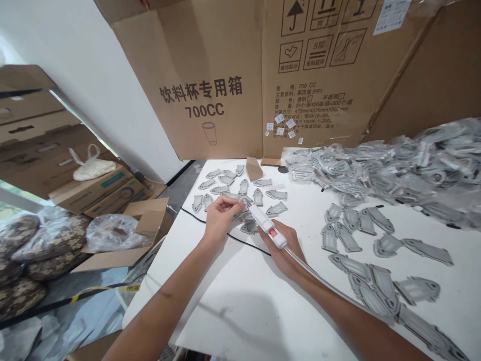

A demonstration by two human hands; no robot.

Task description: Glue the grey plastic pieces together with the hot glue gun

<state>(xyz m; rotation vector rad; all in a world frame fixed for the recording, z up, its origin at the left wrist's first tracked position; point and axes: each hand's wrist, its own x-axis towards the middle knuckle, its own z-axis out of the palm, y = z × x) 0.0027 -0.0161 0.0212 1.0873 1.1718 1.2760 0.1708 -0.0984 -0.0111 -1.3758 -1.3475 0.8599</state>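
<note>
My left hand (218,218) is closed, thumb and fingertips pinching the edge of a grey plastic piece (245,199) with a pointed end. My right hand (283,248) is wrapped round a white corded device (266,225) with a red switch; its far end meets the grey piece by my left fingertips. What kind of device it is, I cannot tell. More grey pieces lie around and beneath both hands, such as one piece (258,197) just beyond the device's tip. The white cord (311,271) runs back along my right forearm.
Large cardboard boxes (225,125) stand behind the white table (225,296). Many bagged grey pieces (376,163) are heaped at the back right, with loose grey pieces (370,291) at the right. A black cable (244,242) crosses under my arms. Left of the table sits an open carton (124,255).
</note>
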